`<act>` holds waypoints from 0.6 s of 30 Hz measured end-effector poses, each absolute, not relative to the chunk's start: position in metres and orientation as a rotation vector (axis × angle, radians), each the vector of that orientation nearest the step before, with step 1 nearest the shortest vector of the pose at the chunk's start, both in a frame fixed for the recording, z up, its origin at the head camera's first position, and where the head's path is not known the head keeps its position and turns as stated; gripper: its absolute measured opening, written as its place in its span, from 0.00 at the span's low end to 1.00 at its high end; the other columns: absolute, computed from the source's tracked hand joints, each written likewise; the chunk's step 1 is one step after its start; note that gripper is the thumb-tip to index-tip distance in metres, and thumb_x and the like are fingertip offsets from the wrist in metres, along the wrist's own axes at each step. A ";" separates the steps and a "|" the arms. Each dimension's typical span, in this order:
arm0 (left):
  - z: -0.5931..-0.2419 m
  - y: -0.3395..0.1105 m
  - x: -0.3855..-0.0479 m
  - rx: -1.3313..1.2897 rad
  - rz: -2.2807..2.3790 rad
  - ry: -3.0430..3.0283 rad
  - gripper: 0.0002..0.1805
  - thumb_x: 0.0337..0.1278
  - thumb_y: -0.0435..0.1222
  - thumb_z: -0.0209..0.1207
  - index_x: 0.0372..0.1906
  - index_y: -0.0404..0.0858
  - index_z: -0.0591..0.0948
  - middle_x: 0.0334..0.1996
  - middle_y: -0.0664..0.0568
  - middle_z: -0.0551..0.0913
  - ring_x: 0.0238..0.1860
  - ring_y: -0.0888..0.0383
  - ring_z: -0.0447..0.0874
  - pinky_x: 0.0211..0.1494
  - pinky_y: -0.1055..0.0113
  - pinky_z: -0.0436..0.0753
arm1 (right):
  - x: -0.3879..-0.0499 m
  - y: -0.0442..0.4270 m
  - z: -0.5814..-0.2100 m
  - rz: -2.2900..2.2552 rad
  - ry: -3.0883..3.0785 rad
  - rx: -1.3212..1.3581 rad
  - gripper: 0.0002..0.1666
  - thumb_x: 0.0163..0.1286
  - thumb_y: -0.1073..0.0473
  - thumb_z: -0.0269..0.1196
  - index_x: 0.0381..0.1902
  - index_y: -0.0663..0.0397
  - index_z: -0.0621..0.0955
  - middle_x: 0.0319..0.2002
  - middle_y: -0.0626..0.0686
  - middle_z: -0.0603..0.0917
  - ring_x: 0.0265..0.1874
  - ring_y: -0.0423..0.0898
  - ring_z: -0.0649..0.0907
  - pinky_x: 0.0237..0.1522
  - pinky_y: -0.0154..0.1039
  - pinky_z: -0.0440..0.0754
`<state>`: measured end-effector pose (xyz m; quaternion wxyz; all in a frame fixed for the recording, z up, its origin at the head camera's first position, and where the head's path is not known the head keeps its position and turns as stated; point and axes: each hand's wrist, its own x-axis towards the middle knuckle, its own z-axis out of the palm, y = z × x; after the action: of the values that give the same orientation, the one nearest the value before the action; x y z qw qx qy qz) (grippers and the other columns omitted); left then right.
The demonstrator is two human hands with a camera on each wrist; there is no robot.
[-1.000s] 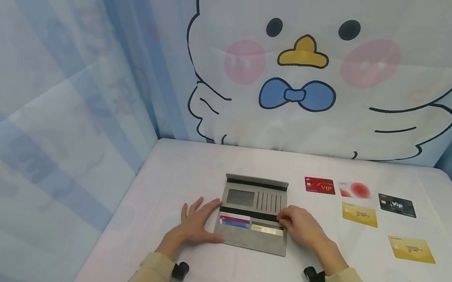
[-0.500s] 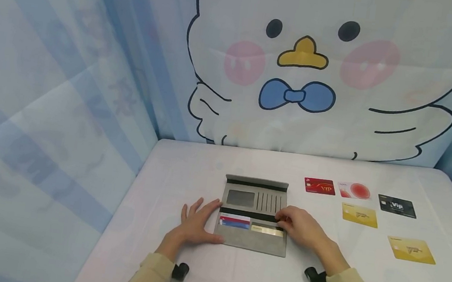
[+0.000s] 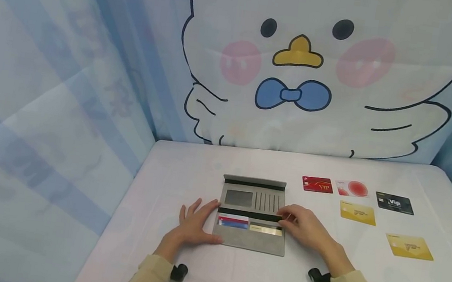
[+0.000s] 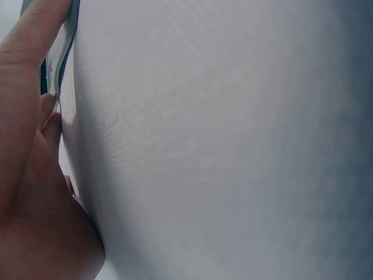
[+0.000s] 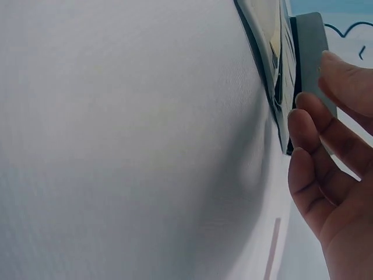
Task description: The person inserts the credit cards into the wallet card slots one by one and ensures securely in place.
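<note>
A grey wallet [image 3: 249, 242] lies unfolded on the table, its slots and a dark window in the upper half. In its lower half a red, white and blue card [image 3: 233, 221] sits in the left pocket and a gold card [image 3: 265, 230] in the right one. My left hand [image 3: 194, 227] is spread along the wallet's left side, fingertips and thumb at its edge. Over the wallet's right edge, my right hand [image 3: 305, 225] has bent fingers; in the right wrist view its thumb [image 5: 348, 81] stands apart from the fingertips, with nothing seen between them.
On the right of the table lie a red VIP card [image 3: 317, 184], a white card with a red circle [image 3: 352, 188], a black Vip card [image 3: 395, 203] and two gold cards, one nearer [image 3: 409, 246], one farther [image 3: 358, 213]. A printed curtain [image 3: 287, 130] hangs behind.
My right hand's thumb and forefinger have parted a little at the wallet's right edge. The left hand keeps its place. The head view has shifted slightly.
</note>
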<state>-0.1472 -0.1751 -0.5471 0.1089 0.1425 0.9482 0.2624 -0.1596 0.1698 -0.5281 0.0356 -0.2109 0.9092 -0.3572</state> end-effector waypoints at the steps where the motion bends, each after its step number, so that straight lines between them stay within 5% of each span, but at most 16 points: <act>1: -0.547 -0.175 -0.147 0.420 0.773 2.789 0.55 0.43 0.58 0.75 0.77 0.48 0.63 0.78 0.52 0.60 0.78 0.40 0.41 0.72 0.32 0.31 | -0.159 0.171 -0.528 -1.115 2.790 -0.650 0.16 0.68 0.61 0.69 0.52 0.56 0.84 0.43 0.47 0.84 0.39 0.42 0.79 0.46 0.42 0.84; 18: -0.547 -0.175 -0.147 0.421 0.777 2.789 0.55 0.43 0.57 0.75 0.77 0.48 0.63 0.78 0.52 0.60 0.78 0.40 0.41 0.72 0.32 0.30 | -0.155 0.193 -0.531 -1.256 2.796 -0.509 0.19 0.67 0.61 0.70 0.55 0.56 0.83 0.45 0.49 0.84 0.41 0.45 0.80 0.45 0.37 0.82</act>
<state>-0.1466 -0.1750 -0.5470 0.1077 0.1432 0.9478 0.2639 -0.1554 0.1929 -0.5309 0.0171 -0.1639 0.8998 -0.4040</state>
